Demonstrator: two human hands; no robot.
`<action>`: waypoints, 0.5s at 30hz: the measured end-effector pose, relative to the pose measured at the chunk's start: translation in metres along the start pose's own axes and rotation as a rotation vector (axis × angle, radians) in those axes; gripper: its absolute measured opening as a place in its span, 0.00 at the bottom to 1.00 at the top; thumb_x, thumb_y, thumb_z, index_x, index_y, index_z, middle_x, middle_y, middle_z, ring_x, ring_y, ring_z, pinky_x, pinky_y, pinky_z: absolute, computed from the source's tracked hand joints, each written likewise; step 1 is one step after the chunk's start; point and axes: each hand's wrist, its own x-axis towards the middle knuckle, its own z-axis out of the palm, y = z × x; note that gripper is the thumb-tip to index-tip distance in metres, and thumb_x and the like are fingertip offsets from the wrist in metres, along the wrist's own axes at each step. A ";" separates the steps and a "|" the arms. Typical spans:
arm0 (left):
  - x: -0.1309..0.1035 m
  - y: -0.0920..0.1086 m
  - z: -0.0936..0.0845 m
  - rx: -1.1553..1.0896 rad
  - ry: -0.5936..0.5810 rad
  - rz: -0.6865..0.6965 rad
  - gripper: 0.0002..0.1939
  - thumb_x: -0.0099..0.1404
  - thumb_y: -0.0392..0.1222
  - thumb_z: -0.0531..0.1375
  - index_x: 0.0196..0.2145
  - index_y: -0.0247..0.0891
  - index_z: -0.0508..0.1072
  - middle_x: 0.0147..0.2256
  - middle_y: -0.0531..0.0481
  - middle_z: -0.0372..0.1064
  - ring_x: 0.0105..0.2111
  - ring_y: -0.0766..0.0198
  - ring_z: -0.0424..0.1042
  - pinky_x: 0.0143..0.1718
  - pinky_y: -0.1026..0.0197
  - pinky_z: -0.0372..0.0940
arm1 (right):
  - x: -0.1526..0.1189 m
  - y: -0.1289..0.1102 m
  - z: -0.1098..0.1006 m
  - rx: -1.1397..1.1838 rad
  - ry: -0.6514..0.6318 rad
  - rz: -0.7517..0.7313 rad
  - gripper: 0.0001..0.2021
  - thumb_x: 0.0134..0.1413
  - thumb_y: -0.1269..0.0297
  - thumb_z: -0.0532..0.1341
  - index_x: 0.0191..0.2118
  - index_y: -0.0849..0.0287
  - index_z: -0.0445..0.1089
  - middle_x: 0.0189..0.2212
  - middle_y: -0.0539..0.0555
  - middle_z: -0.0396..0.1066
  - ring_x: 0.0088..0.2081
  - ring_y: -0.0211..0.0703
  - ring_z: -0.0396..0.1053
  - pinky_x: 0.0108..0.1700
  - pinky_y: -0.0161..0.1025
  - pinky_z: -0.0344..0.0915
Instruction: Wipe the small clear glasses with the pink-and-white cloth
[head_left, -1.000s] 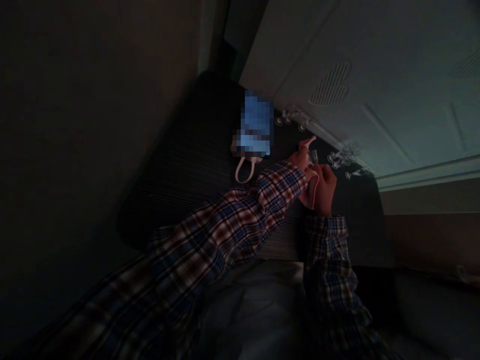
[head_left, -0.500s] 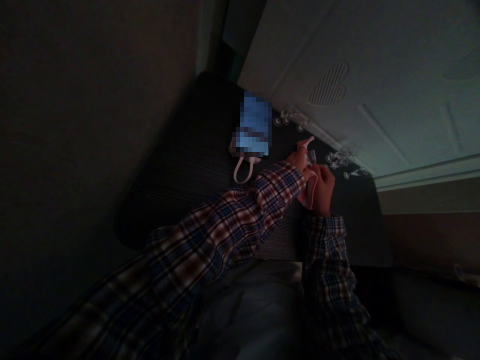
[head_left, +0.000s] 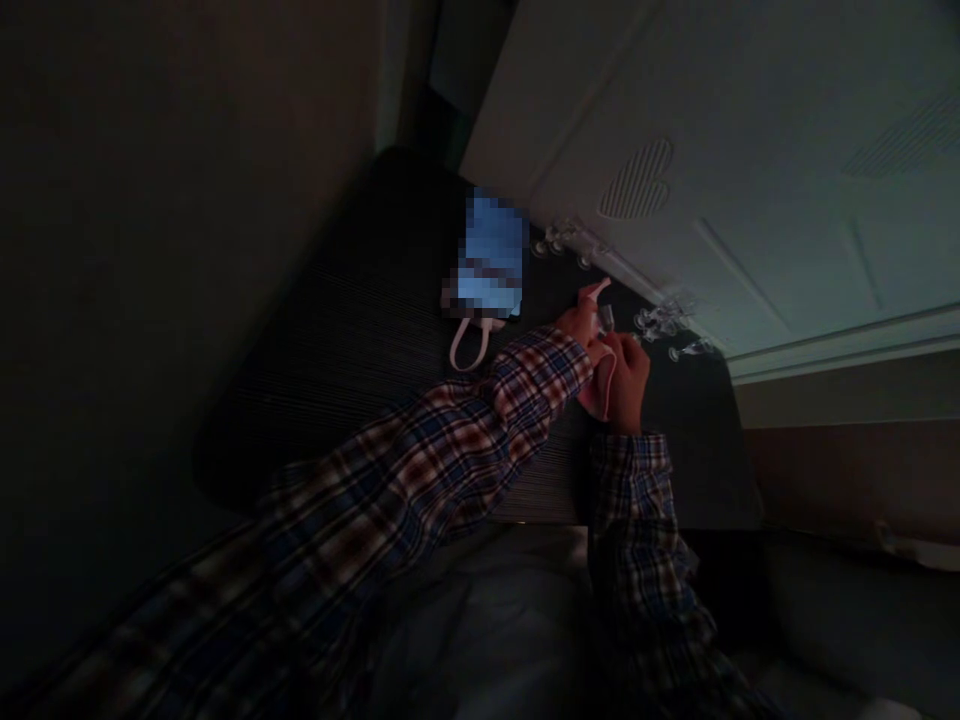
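In dim light, my left hand (head_left: 579,324) is closed on a pink cloth (head_left: 595,398), whose upper corner sticks out beyond the fingers. A small clear glass (head_left: 606,318) shows between my two hands, partly wrapped by the cloth; its lower part is hidden. My right hand (head_left: 630,378) is closed beside it, with bent fingertips pinching at the cloth and glass. Which fingers bear the glass I cannot tell. Just to the right, several small clear stemmed glasses (head_left: 664,318) stand close together, and one glass (head_left: 691,349) appears to lie on its side.
The dark table (head_left: 337,330) runs up to a pale panel (head_left: 720,190) with a heart relief. A phone (head_left: 493,250) with a lit, blurred screen and a pale loop strap (head_left: 466,345) is left of my hands. More small glasses (head_left: 559,236) sit along the panel.
The whole view has shifted slightly, so everything appears a little farther left. Both hands keep their hold on the cloth, with hardly any change in their pose.
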 end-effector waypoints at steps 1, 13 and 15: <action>0.000 0.000 0.000 0.005 -0.003 -0.007 0.33 0.54 0.35 0.57 0.57 0.37 0.49 0.49 0.46 0.61 0.43 0.62 0.66 0.42 0.64 0.62 | 0.000 0.000 0.000 0.001 -0.002 -0.002 0.16 0.52 0.53 0.52 0.25 0.61 0.64 0.22 0.47 0.63 0.25 0.31 0.57 0.26 0.31 0.53; 0.002 0.001 0.001 0.040 0.013 -0.058 0.27 0.54 0.35 0.57 0.51 0.35 0.56 0.46 0.43 0.63 0.42 0.60 0.67 0.42 0.62 0.62 | -0.001 -0.002 0.000 0.005 -0.001 -0.002 0.15 0.52 0.54 0.52 0.24 0.61 0.64 0.21 0.47 0.62 0.25 0.31 0.58 0.27 0.31 0.53; 0.001 0.002 0.000 0.020 0.022 -0.041 0.31 0.53 0.34 0.57 0.54 0.37 0.52 0.47 0.45 0.62 0.42 0.61 0.67 0.42 0.63 0.62 | -0.001 -0.001 0.001 0.014 -0.001 -0.007 0.15 0.52 0.54 0.52 0.24 0.61 0.64 0.21 0.47 0.62 0.25 0.31 0.57 0.27 0.31 0.53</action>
